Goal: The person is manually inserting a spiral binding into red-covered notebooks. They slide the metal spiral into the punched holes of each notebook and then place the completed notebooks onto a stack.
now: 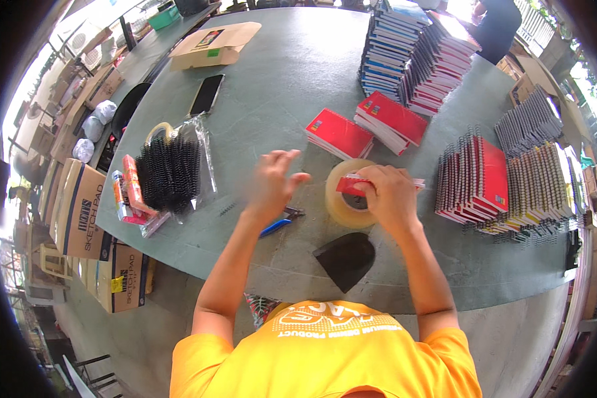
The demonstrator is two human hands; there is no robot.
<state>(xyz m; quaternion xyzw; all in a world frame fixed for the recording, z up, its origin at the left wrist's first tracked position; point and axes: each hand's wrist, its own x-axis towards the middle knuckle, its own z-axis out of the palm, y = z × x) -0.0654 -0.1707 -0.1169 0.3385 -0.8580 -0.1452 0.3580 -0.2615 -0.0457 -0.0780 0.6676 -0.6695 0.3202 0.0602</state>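
Sitting at a big round grey table (292,86), a person in an orange shirt (325,351) works with both hands. Far to the left, brown boxes (79,212) stand on the floor beside the table. On the table's left part lies a clear bag of black wire coils (172,169), with a red and yellow pack (131,192) just beside it. Farther back lie a black phone (206,94) and a flat brown box (213,44). The left hand (274,182) is up over the table, open wide with fingers spread, and it holds nothing. It looks a bit blurry. Just under it lie pliers (282,222) with blue handles. A black flap (345,259) lies near the table edge. The tape roll (347,199) stands on the table right in front of the person, between the two hands. The right hand (388,192) is closed around the red tape holder (348,184), which touches the top of the roll. Behind the roll lie two red notebooks (365,126). Far back stands a tall pile of notebooks (414,56). On the right, more notebooks (474,179) with wire spines stand in rows, and a grey row (530,123) sits behind them.
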